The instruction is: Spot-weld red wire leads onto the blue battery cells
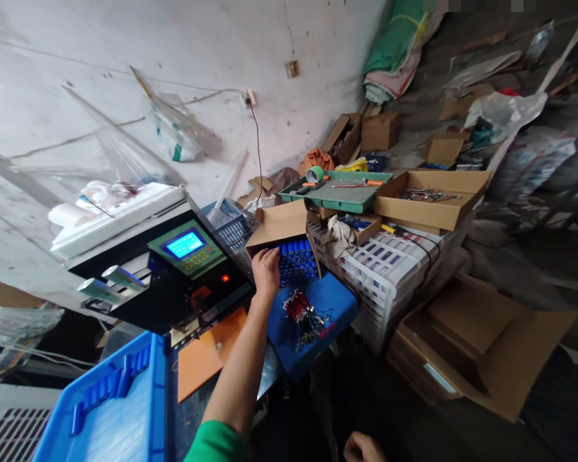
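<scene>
Left hand (266, 271): at carton (282, 221), grip unclear.
Right hand (363, 448): partly cropped, can't tell.
Cylinders (298, 262): could spill onto wires (301, 311) if the carton tips.

Mixed exposure: pale wall (327, 58) bright under soft, cool light, source out of frame; right side dim, floor (366, 391) under the stool (337, 324) nearly black. Right hand (363, 447) sits in that shadow, edges soft. Display (185, 244) glows, center washed out; small red lamp (225, 278) lit. Glare on metal cylinders (125, 278), sheen inside blue tray (158, 398). Wide-angle stretch toward edges, right-hand clutter smeared, pixelated blocks along top right.
</scene>
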`<control>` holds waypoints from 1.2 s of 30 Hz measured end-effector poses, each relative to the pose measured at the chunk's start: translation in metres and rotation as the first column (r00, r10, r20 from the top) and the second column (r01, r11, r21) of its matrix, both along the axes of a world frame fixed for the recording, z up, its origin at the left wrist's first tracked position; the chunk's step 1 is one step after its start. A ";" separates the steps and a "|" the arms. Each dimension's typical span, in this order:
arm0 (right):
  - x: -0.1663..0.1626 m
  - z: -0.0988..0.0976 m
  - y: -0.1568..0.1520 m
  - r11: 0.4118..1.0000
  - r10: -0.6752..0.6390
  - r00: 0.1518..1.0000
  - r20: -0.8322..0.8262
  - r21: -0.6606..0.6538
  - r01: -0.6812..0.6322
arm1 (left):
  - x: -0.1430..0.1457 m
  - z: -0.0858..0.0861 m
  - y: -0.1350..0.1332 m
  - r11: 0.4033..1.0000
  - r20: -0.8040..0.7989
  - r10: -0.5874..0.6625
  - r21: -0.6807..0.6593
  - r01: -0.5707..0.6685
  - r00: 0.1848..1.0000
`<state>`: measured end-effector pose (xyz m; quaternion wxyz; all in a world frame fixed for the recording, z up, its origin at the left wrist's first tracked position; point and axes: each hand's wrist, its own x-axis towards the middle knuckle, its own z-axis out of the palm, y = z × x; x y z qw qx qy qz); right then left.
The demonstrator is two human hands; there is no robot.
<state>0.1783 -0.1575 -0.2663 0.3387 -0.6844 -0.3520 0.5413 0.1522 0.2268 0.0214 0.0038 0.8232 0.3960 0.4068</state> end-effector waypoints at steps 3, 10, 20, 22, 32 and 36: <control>0.000 0.001 0.000 1.000 -0.004 0.999 0.043 -0.004 0.004 | 0.006 -0.008 0.001 1.000 0.029 -0.010 -0.022 0.011 1.000; 0.000 -0.002 -0.001 0.999 0.012 1.000 0.016 0.039 -0.013 | -0.007 -0.013 -0.009 0.997 -0.111 -0.001 0.076 0.009 0.994; 0.001 0.010 -0.007 0.996 -0.012 1.000 -0.002 0.090 0.012 | -0.006 -0.018 -0.014 0.996 0.024 -0.068 -0.061 0.070 0.997; 0.002 0.017 -0.009 0.997 -0.030 0.999 -0.031 0.066 0.032 | -0.015 -0.012 -0.024 0.992 0.092 -0.105 -0.063 0.111 0.990; 0.052 0.100 0.057 0.970 -0.032 0.988 -0.148 0.235 0.067 | -0.117 -0.054 -0.184 0.943 0.270 -0.030 -0.313 0.117 0.962; 0.083 0.175 0.131 0.821 -0.139 0.987 0.081 0.567 0.069 | -0.141 -0.090 -0.210 0.911 0.269 0.077 -0.411 0.041 0.960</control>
